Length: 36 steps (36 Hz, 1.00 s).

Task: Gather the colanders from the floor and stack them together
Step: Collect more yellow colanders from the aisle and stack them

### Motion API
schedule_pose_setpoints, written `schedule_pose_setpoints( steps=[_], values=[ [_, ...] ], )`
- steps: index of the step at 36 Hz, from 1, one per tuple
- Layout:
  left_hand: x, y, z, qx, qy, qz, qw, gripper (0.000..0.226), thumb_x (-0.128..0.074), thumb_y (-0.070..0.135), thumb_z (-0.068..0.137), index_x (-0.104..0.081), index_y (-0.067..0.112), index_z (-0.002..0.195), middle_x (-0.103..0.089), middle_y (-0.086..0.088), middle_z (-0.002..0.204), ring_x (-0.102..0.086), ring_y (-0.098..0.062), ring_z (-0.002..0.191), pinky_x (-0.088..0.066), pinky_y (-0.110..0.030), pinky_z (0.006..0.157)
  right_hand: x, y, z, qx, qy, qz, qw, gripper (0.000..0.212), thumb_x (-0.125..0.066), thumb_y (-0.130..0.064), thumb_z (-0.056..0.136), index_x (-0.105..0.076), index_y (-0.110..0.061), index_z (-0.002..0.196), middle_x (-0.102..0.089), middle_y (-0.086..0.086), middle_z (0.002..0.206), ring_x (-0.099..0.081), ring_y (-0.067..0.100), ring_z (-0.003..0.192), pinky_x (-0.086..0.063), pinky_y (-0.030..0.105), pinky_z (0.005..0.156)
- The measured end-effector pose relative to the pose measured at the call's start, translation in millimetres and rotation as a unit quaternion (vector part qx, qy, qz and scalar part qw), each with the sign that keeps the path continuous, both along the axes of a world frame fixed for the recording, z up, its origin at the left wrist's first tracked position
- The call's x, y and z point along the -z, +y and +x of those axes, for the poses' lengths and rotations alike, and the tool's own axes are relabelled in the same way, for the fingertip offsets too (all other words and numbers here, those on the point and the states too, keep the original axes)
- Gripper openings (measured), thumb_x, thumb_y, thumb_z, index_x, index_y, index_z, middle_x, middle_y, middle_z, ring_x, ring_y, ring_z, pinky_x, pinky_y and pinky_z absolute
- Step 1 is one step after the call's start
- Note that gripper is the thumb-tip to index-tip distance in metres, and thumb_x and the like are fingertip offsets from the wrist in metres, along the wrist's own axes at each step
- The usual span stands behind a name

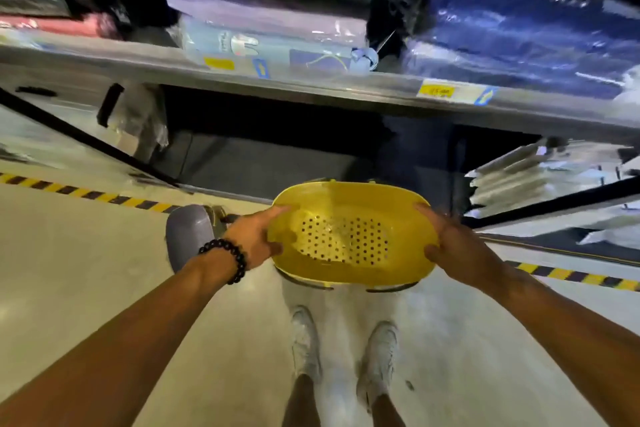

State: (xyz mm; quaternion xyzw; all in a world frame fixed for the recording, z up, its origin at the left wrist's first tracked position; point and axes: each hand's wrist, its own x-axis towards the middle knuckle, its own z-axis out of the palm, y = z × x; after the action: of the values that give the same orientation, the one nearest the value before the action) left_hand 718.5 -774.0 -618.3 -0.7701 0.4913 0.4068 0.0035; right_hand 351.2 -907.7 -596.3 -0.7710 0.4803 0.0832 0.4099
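Fingers [277,211] of both hands were closed on the ends of a yellow colander [349,236], the left hand [254,239] at one end of the rim and the right hand [446,243] at the other, holding it level in the air above the floor [104,281]. Under it dark rims showed, likely more colanders already nested, though how many could not be told. A grey colander [187,236] lay just beside the left hand, apparently on the floor and still to be gathered, so the job looked partly done. A shelf [311,83] of wrapped goods stood ahead, striped tape [86,192] ran across the floor, and the person's shoes [304,343] stood below. Nothing blocked the reach to the grey one.
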Motion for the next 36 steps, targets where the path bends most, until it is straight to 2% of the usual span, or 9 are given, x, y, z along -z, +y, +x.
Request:
schedule_pose_setpoints(
  steps=[2, 7, 10, 13, 15, 17, 20, 29, 36],
  values=[
    [27, -6, 2, 0.013, -0.019, 0.004, 1.0, 0.084, -0.077, 0.031, 0.085, -0.027, 0.043, 0.152, -0.049, -0.006, 0.148, -0.051, -0.033, 0.128, -0.043, -0.045, 0.107, 31, -6, 2, -0.001, 0.025, -0.007, 1.0, 0.086, -0.068, -0.008, 0.091, -0.02, -0.029, 0.159, -0.044, 0.017, 0.152, -0.05, 0.04, 0.129, -0.044, 0.044, 0.101],
    [95, -27, 8, 0.008, -0.052, 0.013, 0.999, 0.088, -0.079, 0.03, 0.082, -0.026, 0.05, 0.15, -0.053, -0.007, 0.143, -0.055, -0.032, 0.122, -0.048, -0.04, 0.096, 95, -9, 11, 0.02, 0.066, -0.023, 0.997, 0.085, -0.069, -0.018, 0.093, -0.019, -0.036, 0.158, -0.038, 0.014, 0.157, -0.048, 0.04, 0.131, -0.042, 0.042, 0.103],
    [130, -37, 14, 0.026, -0.072, 0.009, 0.997, 0.09, -0.077, 0.032, 0.08, -0.023, 0.054, 0.148, -0.054, -0.005, 0.142, -0.055, -0.031, 0.122, -0.049, -0.038, 0.094, 127, -7, 11, -0.024, 0.027, -0.041, 0.999, 0.077, -0.056, -0.055, 0.093, -0.023, -0.024, 0.155, -0.044, 0.02, 0.153, -0.049, 0.042, 0.133, -0.039, 0.05, 0.111],
    [163, -37, 20, 0.045, -0.087, 0.006, 0.995, 0.09, -0.075, 0.035, 0.08, -0.018, 0.056, 0.147, -0.054, -0.004, 0.142, -0.056, -0.031, 0.122, -0.049, -0.04, 0.093, 166, -12, 8, -0.034, 0.01, -0.055, 0.998, 0.103, -0.028, -0.086, 0.082, -0.026, -0.015, 0.157, -0.039, 0.018, 0.157, -0.041, 0.04, 0.141, -0.034, 0.056, 0.115],
    [183, -34, 22, 0.06, -0.103, 0.006, 0.993, 0.089, -0.073, 0.038, 0.082, -0.016, 0.055, 0.147, -0.054, -0.004, 0.143, -0.056, -0.031, 0.121, -0.05, -0.042, 0.092, 181, -13, 16, -0.027, 0.041, -0.051, 0.997, 0.093, -0.037, -0.076, 0.088, -0.022, -0.017, 0.158, -0.036, 0.018, 0.159, -0.039, 0.041, 0.142, -0.034, 0.055, 0.114],
    [202, -29, 23, 0.07, -0.114, 0.009, 0.991, 0.088, -0.072, 0.04, 0.084, -0.013, 0.053, 0.148, -0.055, -0.004, 0.142, -0.057, -0.033, 0.12, -0.051, -0.044, 0.091, 199, -11, 22, -0.025, 0.063, -0.042, 0.997, 0.078, -0.057, -0.042, 0.093, -0.019, -0.021, 0.158, -0.036, 0.017, 0.159, -0.04, 0.041, 0.14, -0.034, 0.051, 0.115],
    [227, -24, 21, 0.087, -0.128, 0.006, 0.988, 0.083, -0.068, 0.042, 0.087, -0.013, 0.048, 0.148, -0.057, -0.003, 0.139, -0.055, -0.034, 0.118, -0.05, -0.047, 0.09, 223, -12, 27, -0.026, 0.082, -0.047, 0.995, 0.082, -0.066, -0.013, 0.093, -0.017, -0.024, 0.159, -0.035, 0.016, 0.159, -0.041, 0.04, 0.139, -0.038, 0.049, 0.113],
    [279, -26, 21, 0.077, -0.129, 0.031, 0.988, 0.086, -0.069, 0.038, 0.088, -0.012, 0.042, 0.152, -0.058, -0.006, 0.137, -0.051, -0.034, 0.121, -0.05, -0.049, 0.092, 272, -14, 39, -0.045, 0.138, -0.047, 0.988, 0.083, -0.059, -0.019, 0.098, -0.006, -0.029, 0.161, -0.044, 0.018, 0.153, -0.055, 0.04, 0.12, -0.049, 0.045, 0.096],
    [277, -30, 20, 0.069, -0.088, 0.054, 0.992, 0.085, -0.067, 0.037, 0.088, -0.011, 0.042, 0.151, -0.056, -0.008, 0.134, -0.054, -0.033, 0.119, -0.051, -0.051, 0.094, 272, -9, 47, -0.021, 0.153, -0.021, 0.988, 0.081, -0.058, -0.03, 0.101, -0.003, -0.029, 0.161, -0.035, 0.013, 0.159, -0.045, 0.038, 0.134, -0.042, 0.046, 0.107]
  ],
)
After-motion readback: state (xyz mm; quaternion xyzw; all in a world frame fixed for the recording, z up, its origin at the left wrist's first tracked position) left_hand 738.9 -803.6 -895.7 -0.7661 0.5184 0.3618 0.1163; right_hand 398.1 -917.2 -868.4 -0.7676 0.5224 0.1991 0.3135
